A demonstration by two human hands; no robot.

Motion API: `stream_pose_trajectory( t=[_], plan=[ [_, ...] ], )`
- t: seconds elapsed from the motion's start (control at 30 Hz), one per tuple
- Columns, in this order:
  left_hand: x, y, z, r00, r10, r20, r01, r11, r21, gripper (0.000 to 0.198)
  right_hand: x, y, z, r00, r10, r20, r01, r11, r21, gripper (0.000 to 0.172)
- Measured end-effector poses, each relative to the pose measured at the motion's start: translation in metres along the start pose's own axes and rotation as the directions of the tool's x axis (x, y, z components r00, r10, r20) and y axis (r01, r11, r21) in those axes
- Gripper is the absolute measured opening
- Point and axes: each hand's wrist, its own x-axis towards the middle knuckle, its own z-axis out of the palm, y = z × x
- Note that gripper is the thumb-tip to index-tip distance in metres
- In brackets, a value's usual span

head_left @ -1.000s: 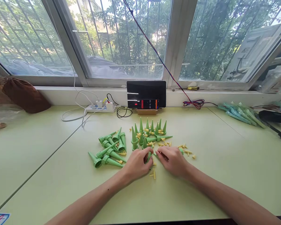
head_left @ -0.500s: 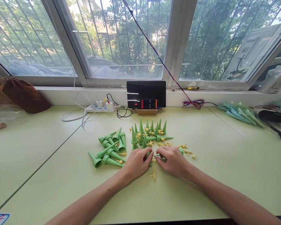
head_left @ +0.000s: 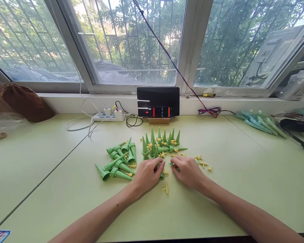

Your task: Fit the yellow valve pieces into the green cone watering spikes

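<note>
My left hand (head_left: 147,172) is closed around a green plastic watering spike (head_left: 161,176). Only its rim and a bit of its side show beside my thumb. My right hand (head_left: 187,171) pinches another green spike (head_left: 170,164) lying sideways, its tip poking out left of my fingers and the rest mostly covered. Between the hands lies a small yellow valve piece (head_left: 166,171), and a yellow T-shaped valve (head_left: 166,188) sits nearer to me. Behind my left hand several green spikes (head_left: 145,148) stand upright with yellow valves among them.
A pile of green spikes (head_left: 119,165) lies to the left. Loose yellow valves (head_left: 203,164) are scattered at the right. Farther back stand a phone (head_left: 162,112) on a stand before a dark tablet (head_left: 158,96), a power strip (head_left: 108,117), and bagged blue-green items (head_left: 260,123).
My hands have drawn slightly apart, leaving a wider gap between the fingertips. The right-hand spike's tip has moved slightly right with that hand.
</note>
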Motion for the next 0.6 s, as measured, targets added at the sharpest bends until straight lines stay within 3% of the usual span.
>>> stream_pose_trajectory(
  t=[0.17, 0.4, 0.6],
  plan=[
    [0.000, 0.001, 0.000, 1.000, -0.001, -0.012, 0.001, 1.000, -0.002, 0.033, 0.000, -0.001, -0.001, 0.999, 0.019, -0.046, -0.020, 1.000, -0.020, 0.017],
    [-0.002, 0.001, -0.001, 0.999, 0.044, -0.029, -0.044, 0.999, -0.006, 0.029, 0.004, 0.007, -0.006, 0.962, 0.155, -0.224, -0.142, 0.987, 0.074, 0.025],
    [-0.004, 0.002, 0.001, 0.997, 0.071, -0.033, -0.071, 0.997, -0.002, 0.029, 0.009, 0.016, -0.010, 0.958, 0.239, -0.160, -0.231, 0.971, 0.069, 0.019]
  ],
)
